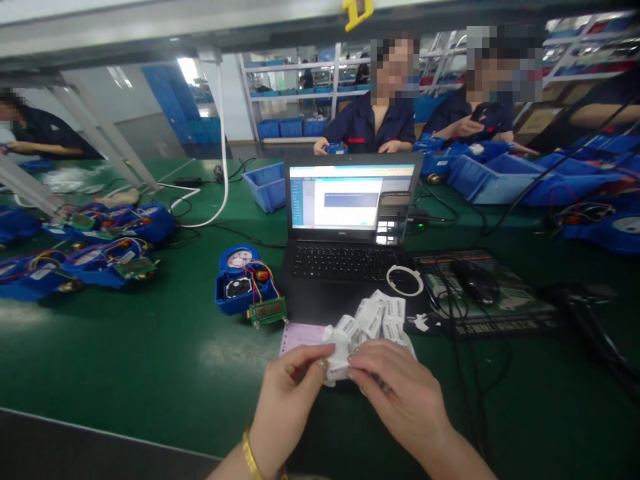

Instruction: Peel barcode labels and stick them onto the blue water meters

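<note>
A strip of white barcode labels (pixel 370 319) lies bunched up in front of the laptop, partly over its near edge. My left hand (pixel 293 390) pinches the strip's near end between thumb and forefinger. From the other side, the thumb and fingers of my right hand (pixel 400 387) close on the same end, a short way from the left fingertips. A pink paper sheet (pixel 300 338) shows beneath the labels. Left of the laptop sits an open blue meter housing (pixel 243 290) with coloured wires and a small green display board (pixel 269 311) at its front.
An open laptop (pixel 345 267) has a phone (pixel 393 219) against its screen and a white ring (pixel 404 280) on it. At right are a mouse (pixel 475 282) and a black handheld device (pixel 585 307) with cables. Blue meter parts (pixel 107 260) lie left. Co-workers sit opposite, near blue bins (pixel 495 179).
</note>
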`<state>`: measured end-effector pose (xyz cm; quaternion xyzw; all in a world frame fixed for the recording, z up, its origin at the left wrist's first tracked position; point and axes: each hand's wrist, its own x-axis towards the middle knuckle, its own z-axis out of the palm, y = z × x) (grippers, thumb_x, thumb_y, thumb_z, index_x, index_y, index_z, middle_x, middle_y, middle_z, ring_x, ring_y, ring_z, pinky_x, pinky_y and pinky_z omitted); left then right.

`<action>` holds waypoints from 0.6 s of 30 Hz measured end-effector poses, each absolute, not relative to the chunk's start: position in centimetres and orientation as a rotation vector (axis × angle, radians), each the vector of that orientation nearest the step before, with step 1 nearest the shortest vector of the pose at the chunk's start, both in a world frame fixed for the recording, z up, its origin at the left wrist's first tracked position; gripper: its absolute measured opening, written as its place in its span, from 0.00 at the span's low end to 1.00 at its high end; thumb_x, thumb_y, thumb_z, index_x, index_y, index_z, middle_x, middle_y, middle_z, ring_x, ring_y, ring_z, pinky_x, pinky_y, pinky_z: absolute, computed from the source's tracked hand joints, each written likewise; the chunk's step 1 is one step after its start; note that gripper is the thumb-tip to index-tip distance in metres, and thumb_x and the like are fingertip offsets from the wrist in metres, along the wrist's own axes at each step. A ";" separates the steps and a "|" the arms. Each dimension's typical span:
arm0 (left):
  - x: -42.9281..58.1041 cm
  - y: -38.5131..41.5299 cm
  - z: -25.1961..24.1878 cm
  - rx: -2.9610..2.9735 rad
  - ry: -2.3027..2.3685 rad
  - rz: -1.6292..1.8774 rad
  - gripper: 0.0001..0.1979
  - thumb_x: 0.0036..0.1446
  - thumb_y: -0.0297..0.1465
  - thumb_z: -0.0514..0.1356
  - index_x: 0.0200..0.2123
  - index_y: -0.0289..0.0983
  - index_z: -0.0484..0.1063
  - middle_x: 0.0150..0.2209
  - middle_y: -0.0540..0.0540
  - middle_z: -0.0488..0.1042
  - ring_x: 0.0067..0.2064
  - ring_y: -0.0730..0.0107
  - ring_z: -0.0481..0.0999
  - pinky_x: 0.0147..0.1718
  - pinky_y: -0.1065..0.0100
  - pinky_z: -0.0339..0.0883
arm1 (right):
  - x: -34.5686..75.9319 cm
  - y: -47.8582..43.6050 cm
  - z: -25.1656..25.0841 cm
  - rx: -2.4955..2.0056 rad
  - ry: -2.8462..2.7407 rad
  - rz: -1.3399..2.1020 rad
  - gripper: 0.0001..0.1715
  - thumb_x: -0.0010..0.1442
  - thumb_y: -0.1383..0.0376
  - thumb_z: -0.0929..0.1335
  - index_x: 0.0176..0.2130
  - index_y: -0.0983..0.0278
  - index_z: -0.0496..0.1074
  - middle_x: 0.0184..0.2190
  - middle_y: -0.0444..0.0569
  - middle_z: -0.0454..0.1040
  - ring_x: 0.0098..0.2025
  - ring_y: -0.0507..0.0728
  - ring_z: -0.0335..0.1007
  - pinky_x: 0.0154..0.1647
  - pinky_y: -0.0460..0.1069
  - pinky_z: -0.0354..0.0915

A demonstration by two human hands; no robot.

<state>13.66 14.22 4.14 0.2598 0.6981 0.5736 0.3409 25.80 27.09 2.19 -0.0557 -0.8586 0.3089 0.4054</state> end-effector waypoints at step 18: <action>11.7 12.4 3.0 0.903 1.888 1.441 0.21 0.62 0.37 0.51 0.55 0.36 0.66 0.40 0.43 0.74 0.40 0.67 0.73 0.43 0.68 0.67 | 27.4 26.6 3.7 -0.228 -2.089 1.008 0.06 0.60 0.70 0.65 0.34 0.58 0.69 0.37 0.49 0.69 0.42 0.58 0.68 0.42 0.50 0.68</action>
